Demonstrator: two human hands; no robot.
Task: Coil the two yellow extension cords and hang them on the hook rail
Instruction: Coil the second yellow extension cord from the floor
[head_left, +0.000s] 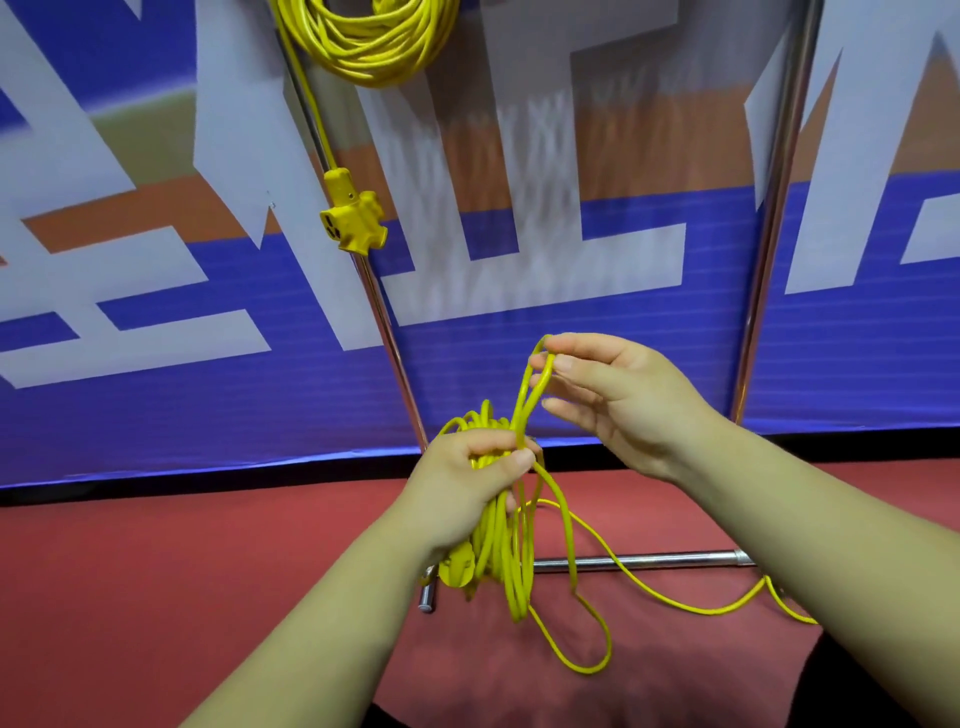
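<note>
Before the banner (208, 415), one cord (374, 47) hangs coiled; left hand (467, 483) grips the second cord (506, 551), right hand (618, 405) pinches its loop (530, 384); slack (675, 597) uncoiled.

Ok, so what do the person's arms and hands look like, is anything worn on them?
The left forearm and right forearm are bare to the frame's edge, with no sleeves in view. The left hand and right hand wear no gloves, and no watch, ring or bracelet shows. The fingers have short, unpainted nails.

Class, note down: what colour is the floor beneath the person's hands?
Red, a plain floor with no pattern, seen clearly in the head view.
</note>
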